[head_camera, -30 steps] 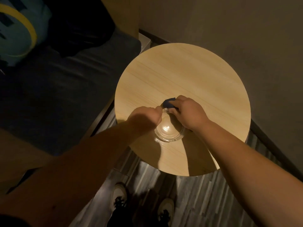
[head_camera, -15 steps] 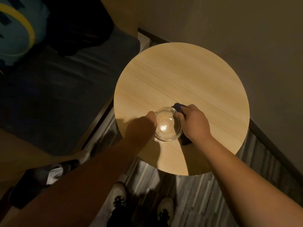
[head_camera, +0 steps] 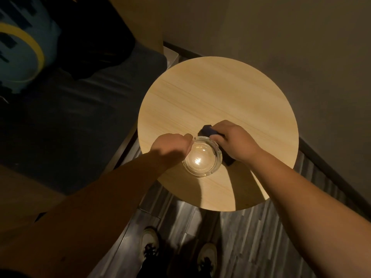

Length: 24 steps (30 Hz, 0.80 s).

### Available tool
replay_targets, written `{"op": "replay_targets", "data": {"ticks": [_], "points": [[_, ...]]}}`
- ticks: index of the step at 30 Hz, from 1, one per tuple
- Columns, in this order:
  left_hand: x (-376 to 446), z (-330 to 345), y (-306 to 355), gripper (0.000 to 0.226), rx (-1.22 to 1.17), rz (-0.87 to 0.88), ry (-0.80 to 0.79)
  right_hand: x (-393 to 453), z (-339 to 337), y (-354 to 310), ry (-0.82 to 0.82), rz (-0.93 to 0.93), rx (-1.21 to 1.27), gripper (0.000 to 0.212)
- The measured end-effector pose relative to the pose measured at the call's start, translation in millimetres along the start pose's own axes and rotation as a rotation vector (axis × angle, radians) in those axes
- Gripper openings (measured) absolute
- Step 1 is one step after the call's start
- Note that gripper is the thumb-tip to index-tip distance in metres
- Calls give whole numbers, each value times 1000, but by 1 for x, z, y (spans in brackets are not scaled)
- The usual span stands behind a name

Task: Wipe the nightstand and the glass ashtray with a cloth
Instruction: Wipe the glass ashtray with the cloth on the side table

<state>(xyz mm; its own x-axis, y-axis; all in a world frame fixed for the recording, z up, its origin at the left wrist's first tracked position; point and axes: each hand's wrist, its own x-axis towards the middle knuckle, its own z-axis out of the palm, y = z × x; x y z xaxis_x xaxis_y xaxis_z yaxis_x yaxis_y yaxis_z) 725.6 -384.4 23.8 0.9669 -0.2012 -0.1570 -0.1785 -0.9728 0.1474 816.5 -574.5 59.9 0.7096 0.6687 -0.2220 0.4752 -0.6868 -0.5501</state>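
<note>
A round, clear glass ashtray (head_camera: 202, 158) rests near the front of the round pale-wood nightstand (head_camera: 210, 97). My left hand (head_camera: 170, 147) grips the ashtray's left rim. My right hand (head_camera: 234, 142) is closed on a dark blue cloth (head_camera: 206, 131) and presses it against the ashtray's right outer wall. Part of the cloth pokes out above my fingers and a dark fold shows below my palm; the rest is hidden under the hand.
A dark grey mattress (head_camera: 70, 121) lies left of the nightstand, with a teal and yellow cushion (head_camera: 22, 51) on it. A beige wall (head_camera: 301, 47) stands behind and to the right. My two shoes (head_camera: 150, 243) stand on the grey plank floor below.
The ashtray went from tilted under my hands to flat on the top. My right hand with the cloth has slid from the far rim round to the ashtray's right side.
</note>
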Motion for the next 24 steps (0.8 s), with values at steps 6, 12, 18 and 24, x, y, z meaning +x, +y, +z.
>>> {"op": "replay_targets", "data": {"ticks": [6,12,18,24], "points": [[6,-26,6,46,-283,-258,-43,-27,-38,2,17,75,213,23],[23,-101,48,67,-512,55,137,-51,-69,-16,48,-38,26,29],[36,-141,79,28,-451,225,-51,-90,-98,-14,123,25,109,32],[34,-149,104,15,-508,287,-2,-139,-98,20,23,164,141,22]]}}
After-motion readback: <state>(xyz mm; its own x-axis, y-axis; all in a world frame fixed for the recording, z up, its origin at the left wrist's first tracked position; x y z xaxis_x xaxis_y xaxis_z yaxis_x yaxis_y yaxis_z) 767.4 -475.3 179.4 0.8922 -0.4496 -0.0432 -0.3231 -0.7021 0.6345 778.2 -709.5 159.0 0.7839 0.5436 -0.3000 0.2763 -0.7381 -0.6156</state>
